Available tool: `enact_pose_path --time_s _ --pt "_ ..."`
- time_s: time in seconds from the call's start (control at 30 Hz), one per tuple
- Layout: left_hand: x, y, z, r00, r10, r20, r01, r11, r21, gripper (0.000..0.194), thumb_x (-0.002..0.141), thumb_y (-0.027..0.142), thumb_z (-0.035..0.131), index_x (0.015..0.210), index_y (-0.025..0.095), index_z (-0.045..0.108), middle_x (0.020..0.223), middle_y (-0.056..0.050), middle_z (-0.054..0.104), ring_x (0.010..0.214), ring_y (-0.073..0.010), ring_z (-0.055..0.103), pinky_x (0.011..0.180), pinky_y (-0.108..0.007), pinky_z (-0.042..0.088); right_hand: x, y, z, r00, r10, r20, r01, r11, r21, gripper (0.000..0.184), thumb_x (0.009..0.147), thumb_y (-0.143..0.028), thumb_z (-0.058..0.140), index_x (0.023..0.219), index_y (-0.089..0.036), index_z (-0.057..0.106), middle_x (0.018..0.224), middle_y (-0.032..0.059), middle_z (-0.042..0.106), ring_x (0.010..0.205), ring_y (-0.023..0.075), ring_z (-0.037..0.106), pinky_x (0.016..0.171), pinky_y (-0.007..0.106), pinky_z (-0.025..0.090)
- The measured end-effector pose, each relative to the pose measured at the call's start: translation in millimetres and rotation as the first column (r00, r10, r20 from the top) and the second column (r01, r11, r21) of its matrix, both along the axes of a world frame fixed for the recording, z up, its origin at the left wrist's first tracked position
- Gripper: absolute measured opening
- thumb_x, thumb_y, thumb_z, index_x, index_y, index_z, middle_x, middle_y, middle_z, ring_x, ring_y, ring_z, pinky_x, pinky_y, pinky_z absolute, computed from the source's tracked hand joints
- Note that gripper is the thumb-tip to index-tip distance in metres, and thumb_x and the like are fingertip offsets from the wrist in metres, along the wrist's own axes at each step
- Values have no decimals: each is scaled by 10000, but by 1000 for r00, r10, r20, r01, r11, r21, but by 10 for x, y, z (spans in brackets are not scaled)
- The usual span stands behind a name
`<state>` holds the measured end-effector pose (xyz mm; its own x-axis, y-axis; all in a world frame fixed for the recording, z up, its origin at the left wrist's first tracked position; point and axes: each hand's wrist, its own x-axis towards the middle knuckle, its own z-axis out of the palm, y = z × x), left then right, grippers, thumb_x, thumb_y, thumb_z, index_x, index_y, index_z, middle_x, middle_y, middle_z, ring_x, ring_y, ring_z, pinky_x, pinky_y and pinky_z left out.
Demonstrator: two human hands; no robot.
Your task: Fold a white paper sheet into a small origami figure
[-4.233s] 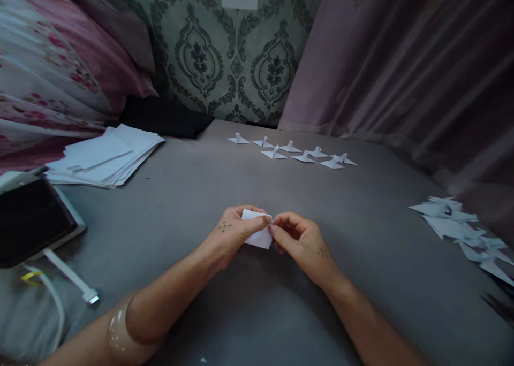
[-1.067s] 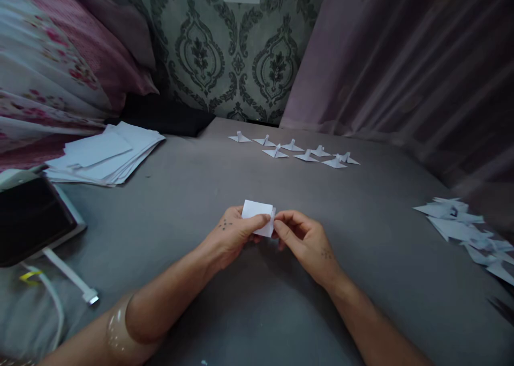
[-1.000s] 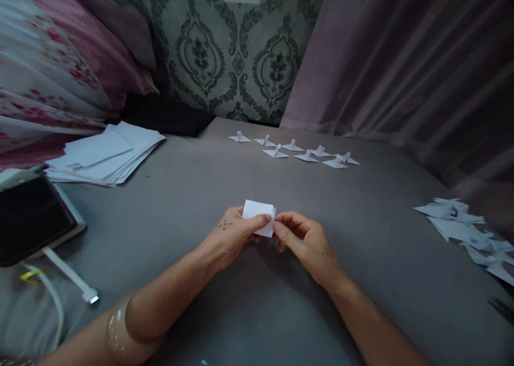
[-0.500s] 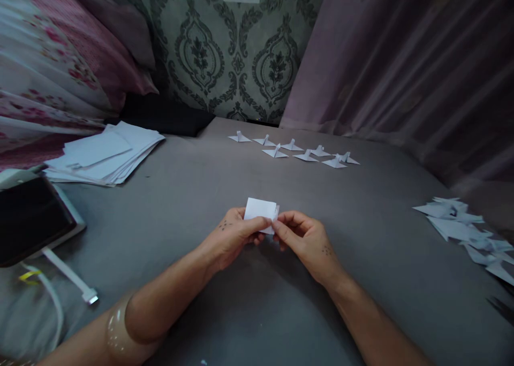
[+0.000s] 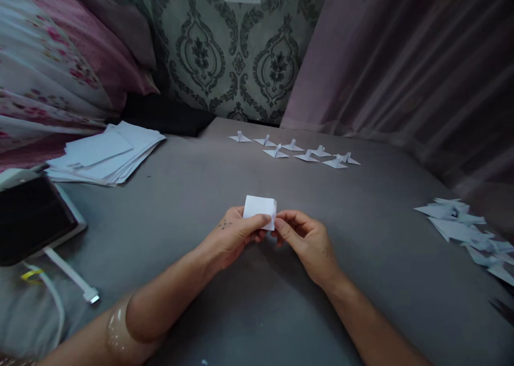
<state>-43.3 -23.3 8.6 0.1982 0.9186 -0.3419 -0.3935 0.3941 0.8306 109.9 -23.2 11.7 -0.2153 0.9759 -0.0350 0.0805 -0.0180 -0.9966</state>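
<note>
A small folded square of white paper [image 5: 258, 206] is held above the grey surface, in the middle of the view. My left hand [image 5: 239, 232] grips it from the left, thumb across its lower front and fingers behind. At the paper's lower right edge is my right hand [image 5: 305, 238], with thumb and index finger pinched together. Whether the right fingertips still clasp the paper's edge or only touch it is hard to see. The fingers behind the paper are partly hidden.
Several folded paper birds [image 5: 277, 151] stand in rows at the back. More folded paper pieces [image 5: 458, 219] lie heaped at the right, near a dark pointed object [image 5: 501, 311]. A paper stack [image 5: 104, 152], a dark-screened device [image 5: 32, 216] and a white cable [image 5: 72, 275] are at the left.
The paper has shifted slightly up and left, and its right edge now looks flatter and more even. My right fingertips have moved a little along that edge.
</note>
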Motion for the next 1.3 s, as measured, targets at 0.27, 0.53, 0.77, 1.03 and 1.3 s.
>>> enact_pose_path --time_s 0.27,0.53,0.77,1.03,1.3 --pt "-7 -6 37 996 -34 -87 34 999 -4 154 658 218 705 710 109 609 614 -5 574 515 -69 496 491 -185 378 -1 -2 -21 1000 19 14 -18 999 -27 234 777 -410 654 782 -177 626 641 -9 612 580 108 565 562 234 483" --pt "22 4 14 1000 10 -7 -10 1000 -29 153 638 200 704 691 118 586 582 12 544 486 -59 472 470 -180 365 -47 -37 -44 998 -33 48 26 990 135 179 815 -384 623 802 -206 606 666 -19 604 599 110 573 592 234 478" --pt "16 11 20 999 31 -18 -31 999 -15 156 652 204 708 700 109 595 581 7 550 512 -65 490 486 -177 373 -23 -26 -23 999 1 -49 -3 999 -33 231 785 -409 654 827 -181 644 700 3 647 629 116 589 608 242 494" --pt "7 -1 46 994 -11 -112 12 1000 9 138 644 209 697 684 103 618 618 -18 587 525 -74 505 491 -186 380 -21 -6 -59 1000 -9 -14 9 1000 -18 235 788 -413 650 782 -179 635 666 -4 630 608 109 566 591 232 466" --pt "28 2 3 1000 11 -7 -11 1000 -24 111 648 176 685 654 116 592 569 9 552 493 -61 480 465 -173 365 -41 -26 -72 999 -17 30 12 987 158 154 823 -356 627 807 -203 616 710 -8 641 651 117 602 631 233 478"
